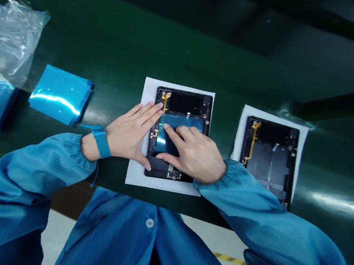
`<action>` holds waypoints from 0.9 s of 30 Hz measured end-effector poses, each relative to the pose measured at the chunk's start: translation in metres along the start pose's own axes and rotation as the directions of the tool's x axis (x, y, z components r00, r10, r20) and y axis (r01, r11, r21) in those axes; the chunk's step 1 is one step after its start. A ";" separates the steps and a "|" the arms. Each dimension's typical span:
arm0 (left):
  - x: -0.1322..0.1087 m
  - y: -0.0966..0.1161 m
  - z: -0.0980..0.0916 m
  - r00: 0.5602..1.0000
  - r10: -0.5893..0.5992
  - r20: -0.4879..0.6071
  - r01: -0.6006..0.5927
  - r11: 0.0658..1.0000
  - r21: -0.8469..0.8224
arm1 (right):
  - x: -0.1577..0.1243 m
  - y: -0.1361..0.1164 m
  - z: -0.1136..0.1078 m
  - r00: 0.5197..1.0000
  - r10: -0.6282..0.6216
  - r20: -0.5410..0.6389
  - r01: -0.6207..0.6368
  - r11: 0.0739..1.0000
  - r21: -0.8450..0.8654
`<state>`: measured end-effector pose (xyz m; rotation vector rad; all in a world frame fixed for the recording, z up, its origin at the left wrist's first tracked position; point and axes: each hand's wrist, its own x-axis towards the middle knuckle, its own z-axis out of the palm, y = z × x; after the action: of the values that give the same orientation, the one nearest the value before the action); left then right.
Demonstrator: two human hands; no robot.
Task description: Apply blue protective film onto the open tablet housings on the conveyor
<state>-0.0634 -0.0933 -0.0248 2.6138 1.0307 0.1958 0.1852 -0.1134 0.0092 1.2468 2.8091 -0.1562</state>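
A tablet with its back off (186, 102) lies on a white sheet (163, 184) in front of me. Blue film (173, 119) covers the middle of its inside. My left hand (131, 130) rests flat along the tablet's left edge, fingers stretched out and thumb at the lower left corner. Over the lower right part lies my right hand (190, 151), index finger and thumb stretched apart on the film, the other fingers bent. It hides part of the film and the tablet's right edge. Neither hand appears to grip anything.
A second opened tablet (262, 162) lies on another white sheet (303, 141) to the right, partly behind my sleeve. Leftward on the green table (115, 58) sit a stack of blue film sheets (59, 95) and a clear plastic bag (12, 39) with more blue sheets.
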 end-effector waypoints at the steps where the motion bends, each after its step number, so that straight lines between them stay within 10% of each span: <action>1: 0.000 0.000 0.000 1.000 0.002 0.000 -0.002 1.000 -0.006 | 0.001 0.000 0.000 1.000 0.015 -0.009 -0.015 1.000 -0.002; 18: 0.001 0.000 -0.002 0.999 -0.010 0.031 0.010 1.000 -0.014 | 0.018 -0.007 -0.002 0.986 0.168 0.012 -0.168 0.986 -0.012; 27: 0.003 0.000 -0.003 1.000 -0.017 0.022 0.018 0.999 -0.037 | -0.015 -0.016 0.000 0.997 -0.081 -0.005 0.081 0.997 0.012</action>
<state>-0.0622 -0.0903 -0.0217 2.5673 1.0320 0.1803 0.1839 -0.1351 0.0116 1.1382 2.8682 -0.1751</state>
